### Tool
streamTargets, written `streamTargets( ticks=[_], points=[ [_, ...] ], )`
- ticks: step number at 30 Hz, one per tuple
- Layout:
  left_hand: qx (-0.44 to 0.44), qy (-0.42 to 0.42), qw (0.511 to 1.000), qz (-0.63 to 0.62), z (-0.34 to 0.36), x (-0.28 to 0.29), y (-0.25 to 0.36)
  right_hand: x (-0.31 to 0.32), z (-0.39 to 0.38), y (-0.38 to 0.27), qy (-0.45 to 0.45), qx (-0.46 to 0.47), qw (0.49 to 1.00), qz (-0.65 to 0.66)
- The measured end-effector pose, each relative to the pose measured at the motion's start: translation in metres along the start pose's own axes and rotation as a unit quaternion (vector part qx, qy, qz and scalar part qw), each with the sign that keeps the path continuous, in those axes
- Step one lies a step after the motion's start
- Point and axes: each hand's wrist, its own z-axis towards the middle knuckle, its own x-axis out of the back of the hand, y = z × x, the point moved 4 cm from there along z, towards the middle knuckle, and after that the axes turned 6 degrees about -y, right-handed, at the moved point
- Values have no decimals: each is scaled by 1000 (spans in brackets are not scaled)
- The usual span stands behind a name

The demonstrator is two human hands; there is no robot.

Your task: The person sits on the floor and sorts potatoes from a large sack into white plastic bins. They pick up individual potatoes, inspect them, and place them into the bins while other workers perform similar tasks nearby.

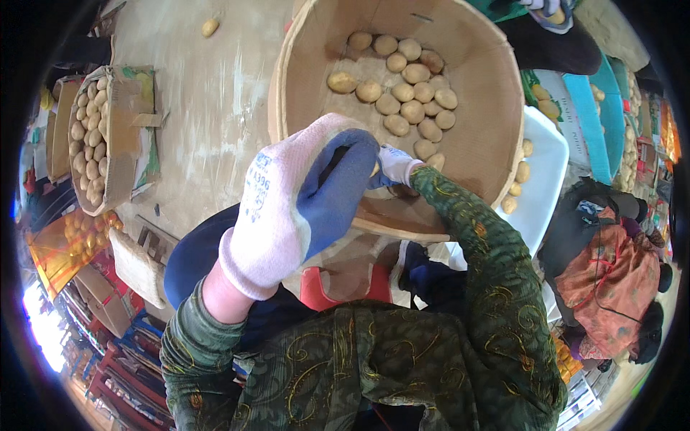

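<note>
My left hand (309, 194), in a white knit glove with a blue coated palm, is raised over the near rim of a large cardboard box (302, 72). Its fingers are curled closed, and whatever they hold is hidden. Just beyond it, my right hand (397, 167), gloved alike, reaches over the box with its fingers bent toward the left one. A yellowish sliver shows between the two hands; the left glove covers most of it. Several loose potatoes (412, 112) lie on the bottom of the box, ahead of my hands.
A potato-filled carton (108, 136) stands at the left. One stray potato (210, 27) is on the floor. A white tub (550, 154) with potatoes sits right of the box. Beyond it are blue cartons (589, 115) and an orange cloth bundle (604, 287). Another person's gloved hand (553, 14) shows far right.
</note>
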Motion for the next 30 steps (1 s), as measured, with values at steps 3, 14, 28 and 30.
streamTargets(
  ticks=[3, 14, 28, 30],
  points=[
    [-49, 5, 998, 32, 4, -4, 2, 49, -46, -36, 55, 96, 987, 115],
    [-153, -105, 978, 91, -1, -61, 4, 108, -246, -165, 258, 142, 884, 362],
    [-148, -174, 972, 47, -5, -106, 41, 78, -299, -177, 538, 129, 817, 160],
    [-162, -149, 971, 90, -4, -110, 42, 75, -299, -179, 548, 114, 816, 146]
  ],
)
